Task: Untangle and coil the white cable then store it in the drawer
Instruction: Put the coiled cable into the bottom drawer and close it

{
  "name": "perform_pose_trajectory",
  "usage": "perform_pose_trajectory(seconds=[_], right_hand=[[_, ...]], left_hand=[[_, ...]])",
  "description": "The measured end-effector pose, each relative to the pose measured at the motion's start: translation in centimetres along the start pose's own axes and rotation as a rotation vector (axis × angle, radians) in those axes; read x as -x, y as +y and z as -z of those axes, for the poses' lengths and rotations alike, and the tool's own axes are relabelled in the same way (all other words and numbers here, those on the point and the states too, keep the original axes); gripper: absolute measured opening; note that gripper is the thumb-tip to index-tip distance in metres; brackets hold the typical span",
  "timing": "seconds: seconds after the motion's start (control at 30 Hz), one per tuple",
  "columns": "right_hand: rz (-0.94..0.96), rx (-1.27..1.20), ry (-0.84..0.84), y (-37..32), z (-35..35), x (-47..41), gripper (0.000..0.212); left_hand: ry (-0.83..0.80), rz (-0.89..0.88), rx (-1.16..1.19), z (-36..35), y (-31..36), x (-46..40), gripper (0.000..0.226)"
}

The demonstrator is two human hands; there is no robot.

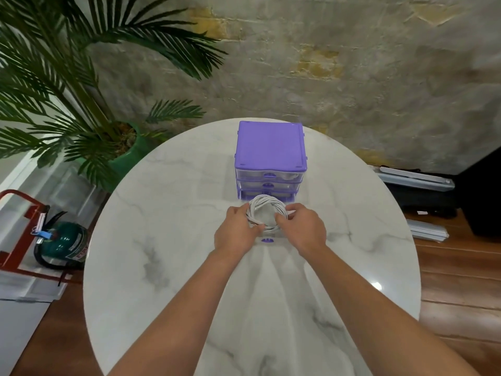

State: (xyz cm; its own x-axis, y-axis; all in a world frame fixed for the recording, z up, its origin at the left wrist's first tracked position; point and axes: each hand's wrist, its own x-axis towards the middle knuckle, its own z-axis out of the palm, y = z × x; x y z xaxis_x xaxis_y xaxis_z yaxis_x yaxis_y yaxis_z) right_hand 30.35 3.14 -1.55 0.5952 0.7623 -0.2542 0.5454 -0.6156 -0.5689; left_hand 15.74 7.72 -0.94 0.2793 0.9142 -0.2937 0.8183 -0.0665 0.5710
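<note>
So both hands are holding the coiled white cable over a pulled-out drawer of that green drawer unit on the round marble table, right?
Not quite: the drawer unit is purple, not green. The head view shows both the left hand and right hand holding the coiled white cable over its pulled-out drawer on the round marble table.

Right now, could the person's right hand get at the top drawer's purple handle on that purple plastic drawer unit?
Probably yes, once freed: the top handle faces the right hand unblocked, but both hands grip the coiled white cable.
</note>
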Motion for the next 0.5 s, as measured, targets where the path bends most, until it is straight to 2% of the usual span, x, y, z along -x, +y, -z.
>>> perform_pose_trajectory(seconds=[0.07,0.27,0.5], right_hand=[[0.065,0.086,0.027,0.1,-0.3,-0.5,0.047],[0.278,0.470,0.047,-0.2,-0.4,-0.3,0.036],[0.365,0.623,0.070,1.0,-1.2,-0.3,0.038]], left_hand=[[0.034,-0.009,-0.135,-0.4,0.2,-0.3,0.057],[0.082,-0.066,-0.459,-1.9,0.5,-0.7,0.044],[0.057,-0.078,-0.535,-2.4,0.2,-0.4,0.059]])
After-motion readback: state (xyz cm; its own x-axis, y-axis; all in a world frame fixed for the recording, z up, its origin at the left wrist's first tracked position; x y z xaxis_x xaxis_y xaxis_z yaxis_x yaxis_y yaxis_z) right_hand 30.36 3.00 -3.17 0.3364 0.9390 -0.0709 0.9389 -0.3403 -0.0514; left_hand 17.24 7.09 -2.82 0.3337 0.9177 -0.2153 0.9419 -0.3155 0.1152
